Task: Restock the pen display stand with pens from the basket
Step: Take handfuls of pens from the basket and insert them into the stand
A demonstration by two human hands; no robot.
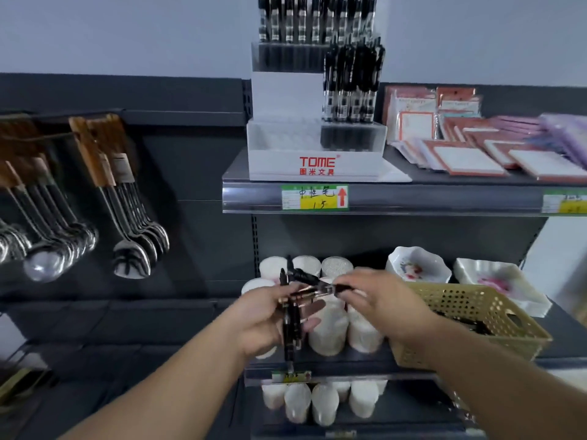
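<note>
The stand [313, 166] carries red lettering, "TOME", with a row of red Chinese characters under it. It sits on the upper shelf [444, 198], well above both hands. Just below it, on the shelf edge, a green and yellow price tag [314, 197] shows handwritten characters, "15" and a red arrow pointing up; a second tag [563, 203] at the far right is cut off and unreadable.

The left hand [263, 325] has its grip closed round a bunch of black pens [290, 328], held roughly upright. The right hand [381, 300] pinches one pen [320, 285] between its fingertips, lying level and touching the top of the bunch. The basket [476, 331], tan and perforated, stands just right of the right hand on the lower shelf, with dark pens inside.

In the stand, black pens [351, 87] fill the right half of the front tier and the back tier [317, 17]; the front left slots [282, 138] show bare.

Behind the hands stand white cylindrical packs [327, 328]. Right of the stand lie notepads [460, 160]; above the basket are floral dishes [417, 265]. Far left of the left hand, spoons [130, 242] hang on hooks.
</note>
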